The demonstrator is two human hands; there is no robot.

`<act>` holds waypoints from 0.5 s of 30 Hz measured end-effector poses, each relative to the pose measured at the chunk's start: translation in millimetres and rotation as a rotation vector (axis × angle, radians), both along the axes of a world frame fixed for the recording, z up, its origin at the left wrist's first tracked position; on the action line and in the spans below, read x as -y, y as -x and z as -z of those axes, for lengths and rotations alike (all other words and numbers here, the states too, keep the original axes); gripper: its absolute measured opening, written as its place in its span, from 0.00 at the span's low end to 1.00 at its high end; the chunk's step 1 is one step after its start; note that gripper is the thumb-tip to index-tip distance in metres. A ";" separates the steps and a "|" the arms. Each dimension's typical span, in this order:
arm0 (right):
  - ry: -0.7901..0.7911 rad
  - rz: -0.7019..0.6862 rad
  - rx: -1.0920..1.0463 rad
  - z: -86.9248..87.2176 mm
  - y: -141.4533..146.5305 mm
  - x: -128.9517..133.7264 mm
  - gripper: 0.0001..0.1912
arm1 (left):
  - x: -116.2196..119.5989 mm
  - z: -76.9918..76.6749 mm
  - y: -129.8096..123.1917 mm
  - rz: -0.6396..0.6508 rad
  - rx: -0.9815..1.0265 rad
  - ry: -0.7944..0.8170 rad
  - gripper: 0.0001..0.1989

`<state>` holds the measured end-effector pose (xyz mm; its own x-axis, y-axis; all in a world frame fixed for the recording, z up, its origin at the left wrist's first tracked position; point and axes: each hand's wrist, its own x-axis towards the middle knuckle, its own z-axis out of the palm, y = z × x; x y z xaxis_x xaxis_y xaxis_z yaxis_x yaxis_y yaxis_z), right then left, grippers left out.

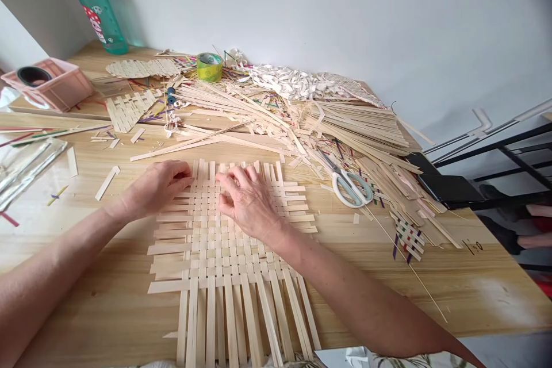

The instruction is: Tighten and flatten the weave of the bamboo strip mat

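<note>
A woven mat of pale flat wood strips (224, 247) lies on the table before me, its long loose strip ends pointing toward me and shorter ends sticking out at both sides. At its upper left edge, my left hand (159, 187) is closed, its fingertips pinching the edge of the weave. My right hand (250, 201) rests on the upper middle of the mat. Its fingers are bent and its thumb stands apart from the index finger, with the fingertips touching the strips. The undersides of both hands are hidden.
White-handled scissors (351, 188) lie right of the mat. Behind are a pile of loose strips (357, 126), a yellow-green tape roll (209, 67), a teal bottle (101, 17) and a pink basket (64, 89). A small woven piece (407, 236) sits near the right edge.
</note>
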<state>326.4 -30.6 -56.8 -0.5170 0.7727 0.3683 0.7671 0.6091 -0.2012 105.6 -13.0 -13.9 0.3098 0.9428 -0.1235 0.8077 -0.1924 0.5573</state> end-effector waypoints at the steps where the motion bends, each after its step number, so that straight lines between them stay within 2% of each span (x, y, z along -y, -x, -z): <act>1: 0.003 0.000 -0.004 0.2 0.2 -0.2 0.13 | -0.4 1.1 0.5 0.007 0.008 0.008 0.19; 15: 0.064 0.004 -0.037 -0.5 0.6 -1.3 0.13 | -4.1 3.1 2.6 0.018 0.006 0.070 0.17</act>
<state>325.8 -29.3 -56.3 -0.5007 0.7975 0.3366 0.7611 0.5908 -0.2677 102.9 -8.9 -17.0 0.3278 0.9261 -0.1868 0.8009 -0.1675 0.5749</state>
